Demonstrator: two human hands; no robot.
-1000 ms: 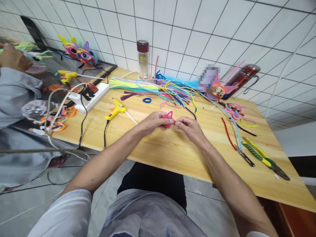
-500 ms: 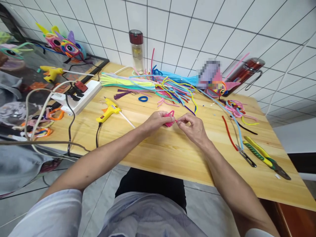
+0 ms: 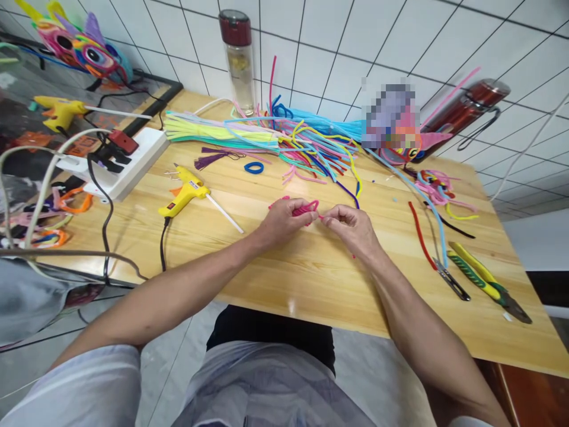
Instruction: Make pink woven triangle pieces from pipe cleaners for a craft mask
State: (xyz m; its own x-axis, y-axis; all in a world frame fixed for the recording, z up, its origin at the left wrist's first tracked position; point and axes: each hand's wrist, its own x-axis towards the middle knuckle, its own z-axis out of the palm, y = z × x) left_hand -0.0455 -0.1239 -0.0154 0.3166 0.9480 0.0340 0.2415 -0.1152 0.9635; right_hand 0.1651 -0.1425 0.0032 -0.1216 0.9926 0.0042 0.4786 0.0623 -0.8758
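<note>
The deep-pink chenille stem piece (image 3: 306,209), bent into a narrow folded loop, sits between your two hands, just above the bench (image 3: 284,279) near its middle. Your left hand (image 3: 279,222) is curled around the piece, thumb and fingers pinching it, so part of it is hidden. Your right hand (image 3: 353,228) has its thumb and forefinger pressed together on a thin pink end running out of the piece, the other fingers loosely bent. Beyond your hands, a blue ring (image 3: 253,168) lies flat, with a purple tassel (image 3: 211,159) just beside it and a bundle of yellow and green chenille stems (image 3: 222,133) behind. To your left rests a yellow glue gun (image 3: 184,193), a white glue stick (image 3: 224,212) jutting from its back, and past it a white power strip (image 3: 128,172). To your right lie a red chenille stem (image 3: 421,234), small snips (image 3: 452,283) and yellow-green pliers (image 3: 489,287). Along the tiled wall (image 3: 320,35) stand a clear bottle (image 3: 240,71) with a dark red lid and a tilted red flask (image 3: 471,110).
</note>
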